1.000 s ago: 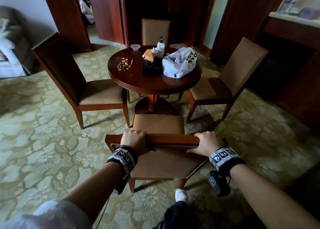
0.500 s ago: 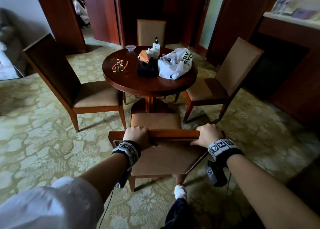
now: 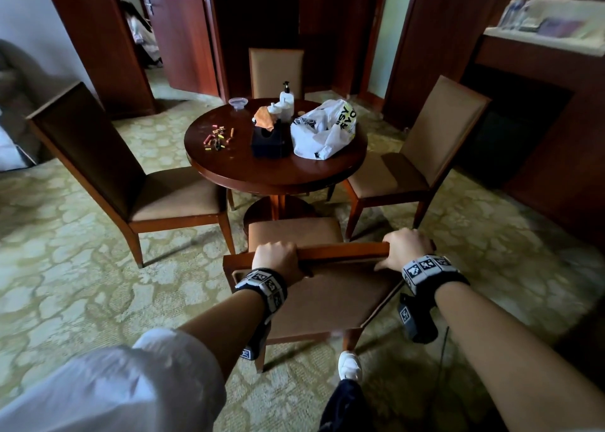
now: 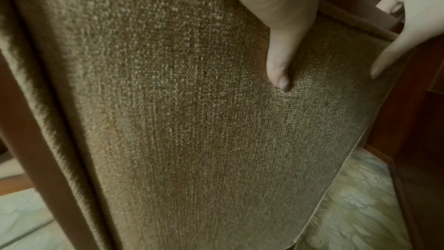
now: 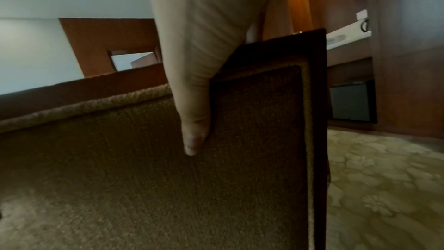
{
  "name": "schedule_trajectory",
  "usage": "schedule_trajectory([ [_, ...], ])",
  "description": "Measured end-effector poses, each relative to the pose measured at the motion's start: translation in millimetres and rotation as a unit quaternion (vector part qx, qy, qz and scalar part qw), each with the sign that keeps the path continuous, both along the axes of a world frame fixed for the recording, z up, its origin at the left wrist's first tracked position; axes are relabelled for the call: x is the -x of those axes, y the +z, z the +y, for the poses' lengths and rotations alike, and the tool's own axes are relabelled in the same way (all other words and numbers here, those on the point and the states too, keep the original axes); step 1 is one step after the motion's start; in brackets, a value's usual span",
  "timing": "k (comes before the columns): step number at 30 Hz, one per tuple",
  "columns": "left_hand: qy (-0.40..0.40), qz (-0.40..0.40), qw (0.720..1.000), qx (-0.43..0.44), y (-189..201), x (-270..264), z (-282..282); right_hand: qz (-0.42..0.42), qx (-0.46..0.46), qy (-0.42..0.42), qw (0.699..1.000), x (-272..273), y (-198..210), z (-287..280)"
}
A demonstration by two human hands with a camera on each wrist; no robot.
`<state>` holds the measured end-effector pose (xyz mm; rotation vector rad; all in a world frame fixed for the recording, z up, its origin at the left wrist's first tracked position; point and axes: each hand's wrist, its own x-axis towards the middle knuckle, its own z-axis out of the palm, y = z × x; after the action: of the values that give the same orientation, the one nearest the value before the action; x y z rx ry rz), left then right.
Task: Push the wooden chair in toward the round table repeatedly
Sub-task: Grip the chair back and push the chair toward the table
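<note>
Two hands on the top rail, running crosswise: left hand (image 3: 276,259) curled over the wooden chair (image 3: 294,232) near its left end, thumb flat on the fabric back; right hand (image 3: 407,246) clamped likewise at the right corner. Round table (image 3: 248,173) lies straight ahead beyond the knuckles, seat front near its pedestal.

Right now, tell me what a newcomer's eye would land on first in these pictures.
First, the two hands: the left hand and the right hand grip the top rail of the wooden chair in the foreground, thumbs pressed on its fabric back. Next, straight ahead, the round table, with a white plastic bag on its right side, a dark tissue box at its middle and small coloured pieces scattered on the left.
</note>
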<state>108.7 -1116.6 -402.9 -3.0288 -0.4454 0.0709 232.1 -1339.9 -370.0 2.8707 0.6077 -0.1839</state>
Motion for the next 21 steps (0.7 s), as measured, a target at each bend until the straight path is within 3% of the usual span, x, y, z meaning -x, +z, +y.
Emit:
schedule_trajectory([
  [21, 0.01, -0.01, 1.0, 0.014, -3, 4, 0, -0.011, -0.063, 0.041, 0.997, -9, -23, -3],
])
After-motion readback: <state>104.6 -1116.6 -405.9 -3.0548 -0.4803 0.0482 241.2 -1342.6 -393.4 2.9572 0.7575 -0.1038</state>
